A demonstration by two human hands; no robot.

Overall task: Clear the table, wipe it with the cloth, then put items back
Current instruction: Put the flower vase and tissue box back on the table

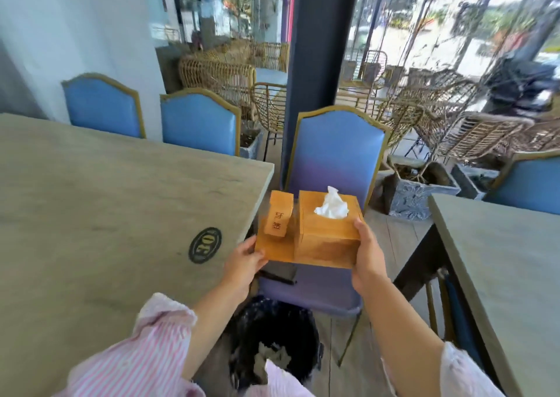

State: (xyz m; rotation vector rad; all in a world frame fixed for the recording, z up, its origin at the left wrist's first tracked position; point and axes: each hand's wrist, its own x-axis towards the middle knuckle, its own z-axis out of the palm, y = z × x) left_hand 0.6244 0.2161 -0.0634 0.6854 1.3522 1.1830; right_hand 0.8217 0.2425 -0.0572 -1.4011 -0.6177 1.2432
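Both arms reach forward; the left hand (pixel 242 264) and right hand (pixel 368 257) clamp opposite ends of a wooden tray (pixel 274 249), held over a blue chair (pixel 333 160) right of the bench (pixel 106 199). It carries a tissue box (pixel 327 233) with a tissue (pixel 332 207) sticking out and a toothpick holder (pixel 278 214).

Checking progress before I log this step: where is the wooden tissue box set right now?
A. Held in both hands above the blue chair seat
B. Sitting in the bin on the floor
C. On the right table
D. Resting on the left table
A: the left hand and right hand grip the ends of the wooden tissue box set, which is off the left table and above the blue chair.
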